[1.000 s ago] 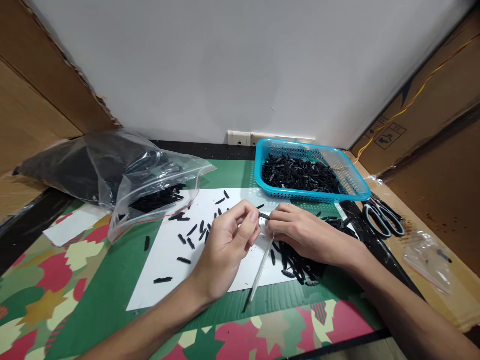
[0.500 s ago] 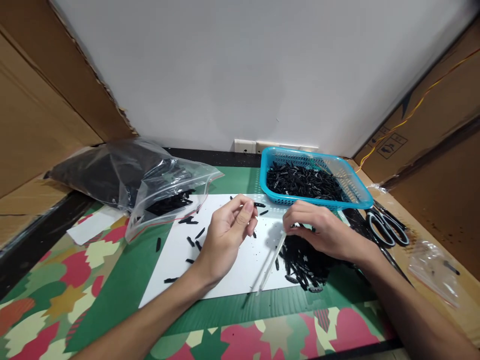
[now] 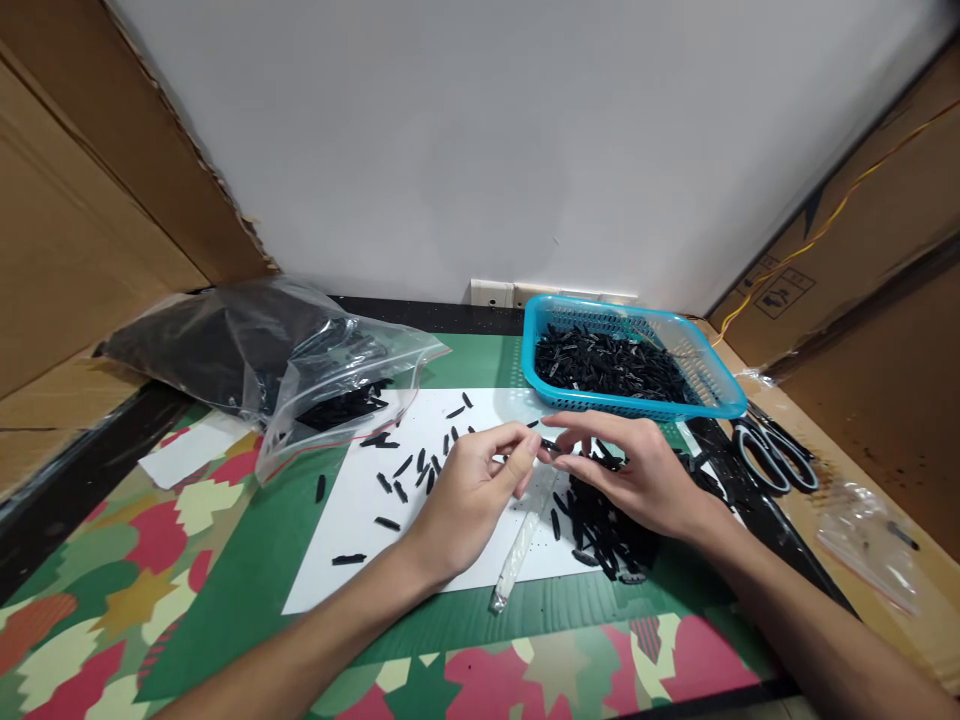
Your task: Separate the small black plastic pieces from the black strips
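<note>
Two hands (image 3: pixel 484 485); one black piece (image 3: pixel 550 446)

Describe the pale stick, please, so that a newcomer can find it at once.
On the green mat lies a white paper sheet. Between the left hand and the pile of black pieces, a slim stick slants over the sheet's near edge. It is long and whitish, while its neighbours are short and black.

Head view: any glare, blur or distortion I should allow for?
Head view: bright highlights streak the zip-lock bag; wide-angle distortion seems to stretch the cardboard at both edges; beside the right hand, the shaded black pile blends together; the hands look fairly sharp.
</note>
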Available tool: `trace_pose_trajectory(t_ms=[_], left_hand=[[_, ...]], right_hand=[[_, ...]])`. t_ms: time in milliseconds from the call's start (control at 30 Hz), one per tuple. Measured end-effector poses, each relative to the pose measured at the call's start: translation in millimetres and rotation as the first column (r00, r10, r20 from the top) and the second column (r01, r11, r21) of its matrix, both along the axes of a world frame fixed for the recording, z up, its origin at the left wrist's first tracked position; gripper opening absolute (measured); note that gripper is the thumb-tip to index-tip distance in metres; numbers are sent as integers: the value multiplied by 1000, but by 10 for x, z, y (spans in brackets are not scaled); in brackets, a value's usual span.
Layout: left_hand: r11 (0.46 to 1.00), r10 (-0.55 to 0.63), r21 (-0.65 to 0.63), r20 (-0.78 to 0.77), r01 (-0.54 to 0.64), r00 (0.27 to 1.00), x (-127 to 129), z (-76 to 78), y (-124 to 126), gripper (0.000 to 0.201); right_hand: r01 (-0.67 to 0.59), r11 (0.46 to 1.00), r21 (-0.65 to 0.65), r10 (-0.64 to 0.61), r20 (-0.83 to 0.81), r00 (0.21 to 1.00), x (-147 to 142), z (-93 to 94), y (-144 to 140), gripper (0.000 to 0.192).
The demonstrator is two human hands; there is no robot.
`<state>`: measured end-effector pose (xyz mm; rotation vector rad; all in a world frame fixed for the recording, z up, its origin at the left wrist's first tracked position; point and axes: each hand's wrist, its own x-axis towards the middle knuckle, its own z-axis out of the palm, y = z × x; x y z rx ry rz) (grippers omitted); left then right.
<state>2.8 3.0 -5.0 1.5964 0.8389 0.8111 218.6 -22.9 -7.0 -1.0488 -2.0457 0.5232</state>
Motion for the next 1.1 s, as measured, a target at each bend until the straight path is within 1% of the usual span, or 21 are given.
trace_pose_trajectory(t_ms=[67, 133, 167, 233, 267, 333, 400, 433, 467, 533, 600, 667, 733, 800, 867, 900, 1000, 1100], left_hand=[[999, -40, -7, -7, 39, 999, 6, 16, -19, 45], [998, -42, -41, -1, 42, 999, -3, 33, -25, 45], [996, -33, -80, 20, 34, 999, -13, 42, -21, 43], [975, -35, -212, 115, 59, 993, -38, 57, -4, 36], [951, -49, -292, 190, 104, 980, -50, 62, 8, 34], [874, -101, -414, 361, 256, 927, -64, 62, 29, 36], [797, -144, -460, 483, 390, 864, -60, 51, 34, 43], [779, -155, -466, 506, 419, 849, -53, 43, 28, 46], [778, -159, -467, 501, 420, 851, -43, 36, 15, 49], [805, -152, -460, 451, 375, 879, -26, 25, -30, 56], [829, -159, -444, 395, 340, 905, -23, 23, -91, 64], [836, -200, -430, 343, 342, 918, -37, 26, -152, 70], [839, -239, -420, 286, 346, 928, -57, 25, -199, 74], [872, -244, -371, 238, 320, 940, -70, 17, -226, 76], [908, -233, -304, 205, 289, 950, -71, 5, -232, 75], [915, -231, -291, 191, 279, 954, -69, -1, -229, 75], [894, -224, -356, 166, 271, 960, -54, -2, -211, 75], [878, -202, -401, 189, 263, 961, -40, 17, -194, 77]], right_hand=[[-18, 999, 42, 20, -30, 999, -21, 10, -14, 23], [-29, 997, 71, 29, -8, 1000, 28, 58, -17, 16], [-22, 997, 78, 21, 11, 1000, 79, 95, -15, 14], [-12, 995, 100, 7, 57, 998, 207, 173, -6, 15], [-38, 993, 114, 28, 88, 996, 264, 205, -3, 18], [-110, 984, 140, 88, 151, 985, 315, 236, -6, 27], [-139, 975, 173, 109, 171, 979, 243, 217, -35, 28], [-130, 972, 196, 99, 156, 983, 164, 194, -59, 25], [-131, 968, 216, 103, 133, 986, 67, 165, -87, 21], [-126, 948, 292, 102, 96, 990, -142, 104, -145, 18], [-141, 929, 343, 100, 135, 986, -304, 48, -186, 18], [-168, 905, 390, 82, 229, 970, -385, 6, -201, 19], [-210, 875, 435, 73, 310, 948, -401, -18, -198, 22], [-249, 853, 459, 89, 343, 935, -397, -28, -190, 27], [-265, 850, 456, 105, 347, 932, -404, -29, -188, 29], [-267, 853, 449, 105, 354, 929, -416, -30, -191, 28], [-246, 871, 425, 80, 371, 925, -476, -34, -211, 25], [-194, 909, 368, 30, 406, 913, -537, -34, -242, 20]])
